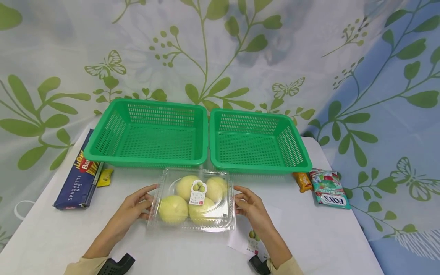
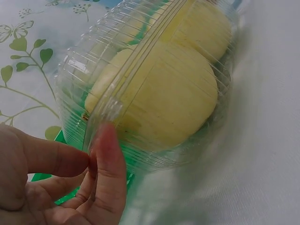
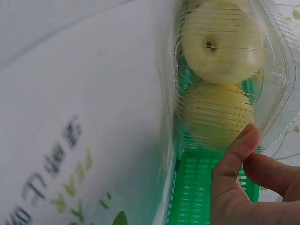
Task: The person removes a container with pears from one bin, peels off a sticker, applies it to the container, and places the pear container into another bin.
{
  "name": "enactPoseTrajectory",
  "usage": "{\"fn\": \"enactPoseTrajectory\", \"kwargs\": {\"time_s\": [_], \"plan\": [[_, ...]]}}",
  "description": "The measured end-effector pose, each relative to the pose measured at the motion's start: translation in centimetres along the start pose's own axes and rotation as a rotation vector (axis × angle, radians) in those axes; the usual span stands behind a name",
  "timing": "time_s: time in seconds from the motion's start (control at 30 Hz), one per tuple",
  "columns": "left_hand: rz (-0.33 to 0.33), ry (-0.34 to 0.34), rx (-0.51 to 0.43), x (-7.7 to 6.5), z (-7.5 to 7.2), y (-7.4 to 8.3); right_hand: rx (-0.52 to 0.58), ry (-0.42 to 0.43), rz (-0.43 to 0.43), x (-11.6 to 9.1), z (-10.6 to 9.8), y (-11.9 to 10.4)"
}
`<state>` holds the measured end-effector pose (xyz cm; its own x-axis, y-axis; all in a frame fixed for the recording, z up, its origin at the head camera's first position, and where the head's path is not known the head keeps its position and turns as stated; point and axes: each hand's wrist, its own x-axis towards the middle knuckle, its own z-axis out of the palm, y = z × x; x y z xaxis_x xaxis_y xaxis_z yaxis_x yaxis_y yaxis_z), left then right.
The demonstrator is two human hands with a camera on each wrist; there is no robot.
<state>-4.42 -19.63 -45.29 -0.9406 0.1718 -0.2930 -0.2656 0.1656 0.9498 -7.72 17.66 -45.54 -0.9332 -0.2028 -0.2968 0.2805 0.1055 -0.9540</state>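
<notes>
Between my hands is a clear plastic clamshell box [image 1: 192, 228] with a shut lid, holding several round, pale yellow, pear-like fruits [image 1: 173, 210]. A white label [image 1: 197, 196] with green fruit printed on it sits on the lid. My left hand [image 1: 137, 204] pinches the box's left rim; the left wrist view shows thumb and fingers [image 2: 110, 159] meeting at the ridged edge. At the opposite side my right hand [image 1: 252, 206] grips the rim, its thumb and forefinger [image 3: 239, 145] close together there in the right wrist view. The box is slightly tilted in the left wrist view.
Two green baskets, left [image 1: 144, 158] and right [image 1: 258, 167], stand behind the box. A blue spaghetti box [image 1: 76, 187] and small yellow packet [image 1: 105, 177] lie left. An orange packet [image 1: 303, 181] and FOX'S bag [image 1: 330, 189] lie right. Printed white paper [image 1: 240, 242] is by my right wrist.
</notes>
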Motion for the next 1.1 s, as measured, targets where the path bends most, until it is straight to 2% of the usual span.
{"fn": "enactPoseTrajectory", "kwargs": {"time_s": [0.37,0.63,1.1], "plan": [[0.012,0.022,-0.009,-0.7,0.1,-0.1,-0.045,-0.002,0.005,-0.7,0.3,-0.3],[0.046,0.032,-0.003,-1.0,0.5,0.4,-0.027,0.053,-0.024,-1.6,0.5,-1.0],[0.065,0.022,-0.003,-1.7,0.3,1.3,-0.035,0.054,-0.043,-2.5,0.3,-1.7]]}}
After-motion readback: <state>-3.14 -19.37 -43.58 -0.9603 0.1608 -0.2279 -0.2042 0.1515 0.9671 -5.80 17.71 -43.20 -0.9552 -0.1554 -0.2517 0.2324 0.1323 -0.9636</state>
